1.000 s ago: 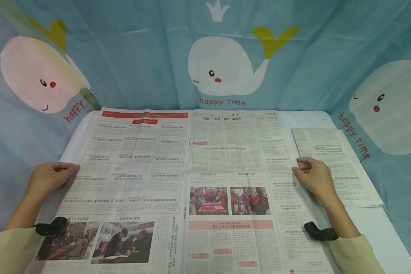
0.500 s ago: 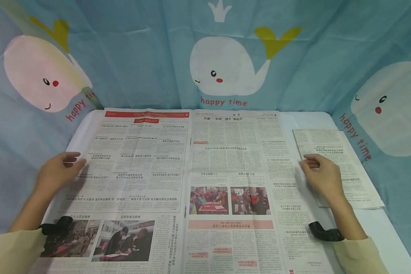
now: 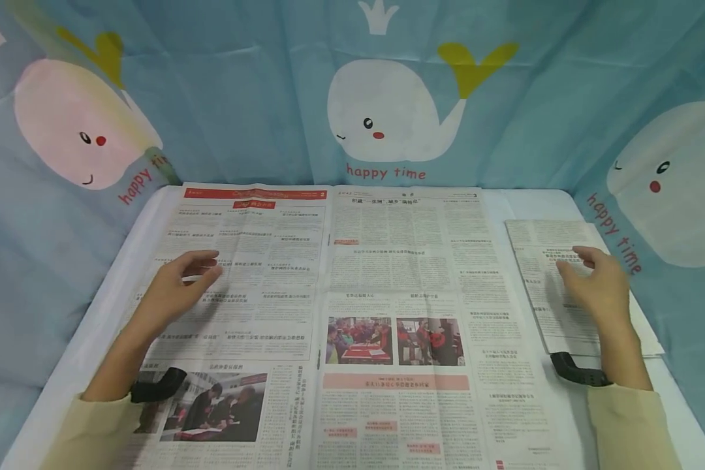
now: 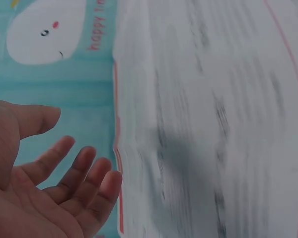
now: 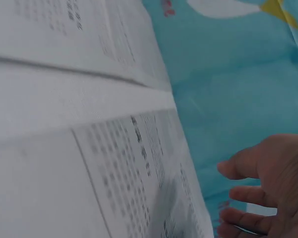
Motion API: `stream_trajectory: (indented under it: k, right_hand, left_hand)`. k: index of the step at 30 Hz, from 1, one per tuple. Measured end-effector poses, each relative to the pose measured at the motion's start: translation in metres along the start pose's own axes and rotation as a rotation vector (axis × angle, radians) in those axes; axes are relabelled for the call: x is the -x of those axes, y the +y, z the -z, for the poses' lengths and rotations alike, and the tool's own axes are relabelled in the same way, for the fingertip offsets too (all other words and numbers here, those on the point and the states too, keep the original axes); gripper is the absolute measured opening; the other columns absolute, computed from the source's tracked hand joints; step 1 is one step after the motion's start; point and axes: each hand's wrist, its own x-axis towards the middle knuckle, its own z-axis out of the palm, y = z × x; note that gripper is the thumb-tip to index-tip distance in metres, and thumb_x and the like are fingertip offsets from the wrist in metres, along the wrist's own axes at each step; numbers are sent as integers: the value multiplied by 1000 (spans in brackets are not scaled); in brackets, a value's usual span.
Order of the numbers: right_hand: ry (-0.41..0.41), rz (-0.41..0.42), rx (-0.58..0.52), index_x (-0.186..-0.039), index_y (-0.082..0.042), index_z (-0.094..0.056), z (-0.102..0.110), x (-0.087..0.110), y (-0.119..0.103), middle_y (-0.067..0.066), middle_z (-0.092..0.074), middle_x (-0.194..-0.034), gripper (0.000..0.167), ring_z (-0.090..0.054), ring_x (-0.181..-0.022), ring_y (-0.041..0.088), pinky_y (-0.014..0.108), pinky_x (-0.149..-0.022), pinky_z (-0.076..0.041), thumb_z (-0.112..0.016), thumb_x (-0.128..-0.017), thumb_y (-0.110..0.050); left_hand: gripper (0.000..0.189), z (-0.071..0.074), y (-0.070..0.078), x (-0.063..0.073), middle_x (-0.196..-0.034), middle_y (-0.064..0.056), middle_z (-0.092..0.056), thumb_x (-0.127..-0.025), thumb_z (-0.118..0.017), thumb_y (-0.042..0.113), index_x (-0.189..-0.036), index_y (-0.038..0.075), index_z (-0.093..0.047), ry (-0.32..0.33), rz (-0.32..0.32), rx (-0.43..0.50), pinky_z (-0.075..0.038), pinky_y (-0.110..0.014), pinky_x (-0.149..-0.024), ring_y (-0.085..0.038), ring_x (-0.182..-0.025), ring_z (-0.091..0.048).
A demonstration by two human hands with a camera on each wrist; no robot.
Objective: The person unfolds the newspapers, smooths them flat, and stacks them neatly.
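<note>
Both hands have shifted right since a second ago: left hand [image 3: 176, 290] off the left edge of the spread newspaper [image 3: 388, 267] and in over its left page; right hand [image 3: 599, 287] away from the spread's right edge, now above the folded newspaper [image 3: 540, 261]. Left hand holds nothing; fingers loosely bent, thumb standing apart from them, palm showing in the left wrist view with a soft shadow on the print beside it. Right hand likewise holds nothing, thumb apart, fingers relaxed and slightly curved; whether it brushes the paper I cannot tell. Spread newspaper lies across the middle of the white table [image 3: 529, 205], fold running near to far, creases visible. Red banner [image 3: 211, 194] along the far edge of its left page; two small photos and a pink box [image 3: 396, 380] on the right page, box nearer me than photos. Folded newspaper lies to the right, just beside the spread, layers slightly offset. I wear cream sleeves [image 3: 631, 424], a black band [image 3: 158, 385] at my left wrist and another at the right. Blue cloth [image 3: 235, 98] hangs beyond, printed with white whales [image 3: 382, 111] and red lettering.
</note>
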Motion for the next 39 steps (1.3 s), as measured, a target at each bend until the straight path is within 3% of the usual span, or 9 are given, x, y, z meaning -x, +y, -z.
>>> stream_trajectory:
  k: [3, 8, 13, 19, 22, 25, 27, 34, 39]
  right_hand:
    - [-8, -73, 3, -160, 6, -35, 7, -4, 14, 41, -34, -162, 67, -36, -146, 64, 77, -113, -34, -51, -108, -33]
    - [-2, -126, 24, -160, 8, -35, 11, -4, 33, 42, -32, -162, 69, -35, -146, 65, 78, -112, -36, -53, -106, -32]
    - [-10, -170, 71, -161, 10, -27, 18, -5, 41, 46, -29, -160, 78, -36, -143, 66, 78, -112, -36, -59, -103, -31]
    - [-81, -192, 139, -161, 14, -16, 25, -11, 44, 50, -31, -154, 97, -42, -125, 63, 75, -102, -42, -68, -100, -40]
    - [-104, -228, 159, -155, 19, -27, 29, -11, 45, 49, -39, -144, 99, -47, -113, 58, 64, -85, -49, -71, -97, -47]
    - [-137, -269, 168, -147, 23, -36, 32, -11, 46, 46, -45, -133, 98, -51, -103, 51, 51, -71, -47, -73, -95, -52]
    - [-157, -285, 163, -147, 23, -37, 34, -10, 46, 46, -45, -133, 98, -51, -102, 50, 48, -70, -47, -72, -95, -53]
    - [-179, -245, 136, -153, 22, -29, 37, -10, 50, 50, -39, -143, 84, -52, -110, 58, 64, -84, -49, -65, -101, -34]
    - [-179, -226, 105, -149, 21, -34, 40, -9, 57, 48, -42, -142, 73, -54, -108, 55, 52, -75, -51, -64, -102, -26]
  left_hand:
    - [52, -10, 13, -2, -140, -22, -65, -108, -62, 33, -150, 4, -56, -22, -7, 47, -45, -14, -91, -4, -116, -58]
    - [52, -19, 30, -10, -145, -21, -63, -109, -61, 33, -152, 5, -54, -57, 8, 87, -49, -33, -100, -32, -128, -61]
    - [54, -29, 44, -19, -147, -21, -62, -109, -61, 33, -155, 7, -51, -120, 22, 160, -49, -48, -103, -39, -133, -60]
    - [54, -45, 56, -23, -144, -19, -63, -109, -60, 35, -156, 9, -50, -186, 14, 198, -50, -48, -103, -38, -133, -61]
    - [55, -51, 59, -25, -143, -19, -64, -109, -59, 37, -155, 8, -51, -212, 12, 211, -51, -51, -104, -38, -132, -61]
    - [55, -55, 61, -26, -142, -19, -64, -110, -59, 37, -154, 7, -51, -231, 4, 211, -51, -51, -103, -38, -131, -62]
    - [55, -57, 63, -28, -142, -18, -65, -109, -59, 39, -154, 7, -52, -236, 4, 207, -51, -51, -103, -37, -130, -62]
    - [55, -60, 63, -32, -140, -16, -65, -109, -60, 40, -152, 7, -54, -253, -15, 218, -49, -53, -106, -35, -129, -63]
    - [51, -60, 62, -32, -139, -15, -66, -110, -60, 35, -152, 7, -55, -262, -24, 221, -49, -49, -103, -32, -125, -64]
